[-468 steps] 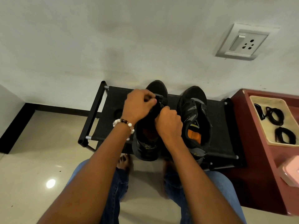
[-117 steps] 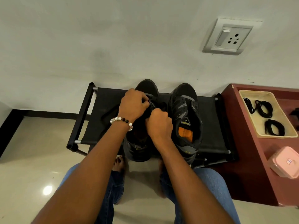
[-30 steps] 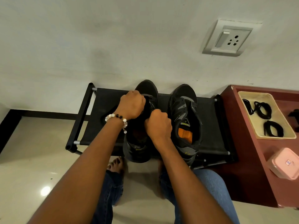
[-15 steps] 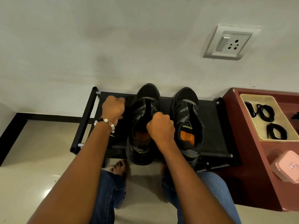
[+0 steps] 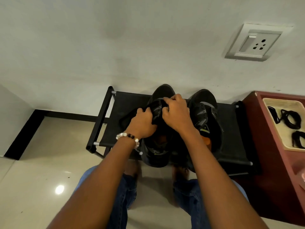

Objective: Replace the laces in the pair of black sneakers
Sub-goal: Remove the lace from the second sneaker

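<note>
Two black sneakers stand side by side on a low black rack (image 5: 231,123), toes to the wall. Both of my hands work on the left sneaker (image 5: 162,93). My left hand (image 5: 142,123), with a bead bracelet at the wrist, grips a black lace (image 5: 127,117) that loops out to the shoe's left. My right hand (image 5: 175,113) pinches the lace at the upper eyelets near the toe. The right sneaker (image 5: 204,106) has no lace and shows an orange insole. My hands hide the left shoe's tongue.
A dark red cabinet (image 5: 267,162) stands right of the rack and carries a cream tray (image 5: 280,103) with coiled black laces (image 5: 289,120). A wall socket (image 5: 255,42) sits above. My knees in jeans and my bare feet are below the rack on the glossy tiles.
My left hand has come back from the shoe's left side onto the shoe, holding the lace. My right hand has moved forward from the shoe's middle to the eyelets near the toe.
</note>
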The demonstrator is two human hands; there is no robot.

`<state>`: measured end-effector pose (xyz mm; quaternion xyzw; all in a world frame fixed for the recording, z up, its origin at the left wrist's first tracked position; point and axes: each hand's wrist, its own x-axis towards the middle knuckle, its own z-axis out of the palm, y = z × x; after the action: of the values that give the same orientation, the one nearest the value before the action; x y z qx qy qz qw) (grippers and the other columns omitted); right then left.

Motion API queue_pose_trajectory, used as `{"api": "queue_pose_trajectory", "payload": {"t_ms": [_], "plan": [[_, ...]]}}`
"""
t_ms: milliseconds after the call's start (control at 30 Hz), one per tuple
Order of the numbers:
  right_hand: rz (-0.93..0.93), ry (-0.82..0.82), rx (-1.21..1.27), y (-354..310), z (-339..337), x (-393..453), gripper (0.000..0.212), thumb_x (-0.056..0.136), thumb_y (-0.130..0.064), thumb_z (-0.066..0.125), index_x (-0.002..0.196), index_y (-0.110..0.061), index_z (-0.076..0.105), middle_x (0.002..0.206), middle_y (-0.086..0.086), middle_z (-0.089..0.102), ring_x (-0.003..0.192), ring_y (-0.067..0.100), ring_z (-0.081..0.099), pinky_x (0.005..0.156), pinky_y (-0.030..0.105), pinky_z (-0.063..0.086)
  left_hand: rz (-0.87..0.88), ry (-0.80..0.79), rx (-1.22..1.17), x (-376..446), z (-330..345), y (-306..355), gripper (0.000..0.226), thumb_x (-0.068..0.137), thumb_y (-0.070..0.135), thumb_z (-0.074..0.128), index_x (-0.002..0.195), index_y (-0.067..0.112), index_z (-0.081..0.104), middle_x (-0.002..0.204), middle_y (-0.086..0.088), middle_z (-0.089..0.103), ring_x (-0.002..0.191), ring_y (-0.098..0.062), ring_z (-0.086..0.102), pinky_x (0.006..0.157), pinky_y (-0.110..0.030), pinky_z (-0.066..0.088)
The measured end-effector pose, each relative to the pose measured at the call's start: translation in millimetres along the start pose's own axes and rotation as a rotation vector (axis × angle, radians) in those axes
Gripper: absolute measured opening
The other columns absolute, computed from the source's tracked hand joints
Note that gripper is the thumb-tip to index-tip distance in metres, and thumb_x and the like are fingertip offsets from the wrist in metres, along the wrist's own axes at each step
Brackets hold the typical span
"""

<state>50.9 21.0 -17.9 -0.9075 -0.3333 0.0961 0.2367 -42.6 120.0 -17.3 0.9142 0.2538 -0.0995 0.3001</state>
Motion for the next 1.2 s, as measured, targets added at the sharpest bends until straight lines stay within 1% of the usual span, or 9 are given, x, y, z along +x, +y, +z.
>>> {"api": "queue_pose_trajectory", "payload": {"t_ms": [133,400,500,633,700,800,867,967,1200], "plan": [[-0.038,0.023,-0.092,-2,3,4,0.034,0.093,-0.019,0.046,0.118,-0.007,0.065,0.123,0.009,0.045,0.112,0.029,0.044,0.09,0.05,0.046,-0.066,0.244,-0.096,3,15,-7,0.025,0.087,0.018,0.05,0.107,0.006,0.058,0.104,-0.013,0.058,0.09,-0.038,0.058,0.069,-0.037,0.043],[-0.036,0.021,-0.193,-2,11,14,0.027,0.087,-0.017,0.06,0.113,-0.01,0.058,0.121,0.011,0.05,0.108,0.032,0.051,0.086,0.046,0.049,-0.195,0.469,-0.211,-4,30,4,0.031,0.091,0.019,0.044,0.116,0.015,0.062,0.099,-0.007,0.06,0.081,-0.03,0.061,0.061,-0.033,0.041],[0.066,0.049,0.124,4,12,17,0.007,0.09,-0.021,0.06,0.093,-0.016,0.056,0.104,0.008,0.054,0.097,0.027,0.053,0.077,0.036,0.045,-0.224,0.506,-0.212,-5,30,5,0.03,0.093,0.02,0.043,0.117,0.016,0.062,0.1,-0.007,0.06,0.084,-0.032,0.061,0.064,-0.035,0.045],[0.495,0.004,0.956,9,-1,12,0.011,0.093,-0.016,0.059,0.082,-0.018,0.058,0.092,0.006,0.061,0.087,0.02,0.056,0.086,0.043,0.051,-0.24,0.53,-0.213,-6,33,9,0.029,0.095,0.019,0.044,0.117,0.016,0.062,0.104,-0.007,0.06,0.087,-0.034,0.062,0.064,-0.033,0.043],[0.634,-0.014,1.153,12,-7,12,0.015,0.095,-0.016,0.056,0.081,-0.015,0.059,0.086,0.003,0.061,0.081,0.018,0.054,0.079,0.038,0.049,-0.235,0.529,-0.206,-7,33,10,0.031,0.094,0.019,0.044,0.12,0.018,0.061,0.106,-0.008,0.059,0.088,-0.034,0.062,0.066,-0.035,0.046],[0.544,0.114,0.901,8,-5,14,0.013,0.094,-0.021,0.058,0.086,-0.011,0.058,0.089,0.004,0.06,0.085,0.018,0.055,0.073,0.031,0.045,-0.238,0.532,-0.209,-6,33,10,0.033,0.093,0.017,0.044,0.122,0.017,0.06,0.107,-0.008,0.059,0.087,-0.033,0.061,0.067,-0.035,0.047],[0.34,0.244,0.598,3,-3,13,0.015,0.091,-0.025,0.063,0.102,-0.017,0.06,0.108,0.003,0.059,0.104,0.02,0.055,0.088,0.036,0.047,-0.242,0.534,-0.209,-5,33,10,0.032,0.092,0.016,0.044,0.119,0.016,0.061,0.104,-0.007,0.058,0.086,-0.032,0.061,0.066,-0.034,0.045],[0.078,0.161,0.105,-4,0,15,0.026,0.091,-0.025,0.061,0.116,-0.022,0.064,0.127,0.003,0.05,0.124,0.025,0.038,0.098,0.045,0.033,-0.237,0.529,-0.199,-5,33,11,0.033,0.091,0.017,0.044,0.12,0.015,0.061,0.103,-0.007,0.058,0.085,-0.031,0.06,0.065,-0.033,0.043],[0.035,0.183,-0.337,-14,11,9,0.013,0.09,-0.021,0.059,0.095,-0.017,0.07,0.125,0.001,0.054,0.119,0.026,0.039,0.095,0.049,0.029,-0.24,0.53,-0.186,-6,32,12,0.03,0.092,0.018,0.044,0.115,0.015,0.063,0.1,-0.007,0.059,0.083,-0.031,0.061,0.063,-0.033,0.044]]}}
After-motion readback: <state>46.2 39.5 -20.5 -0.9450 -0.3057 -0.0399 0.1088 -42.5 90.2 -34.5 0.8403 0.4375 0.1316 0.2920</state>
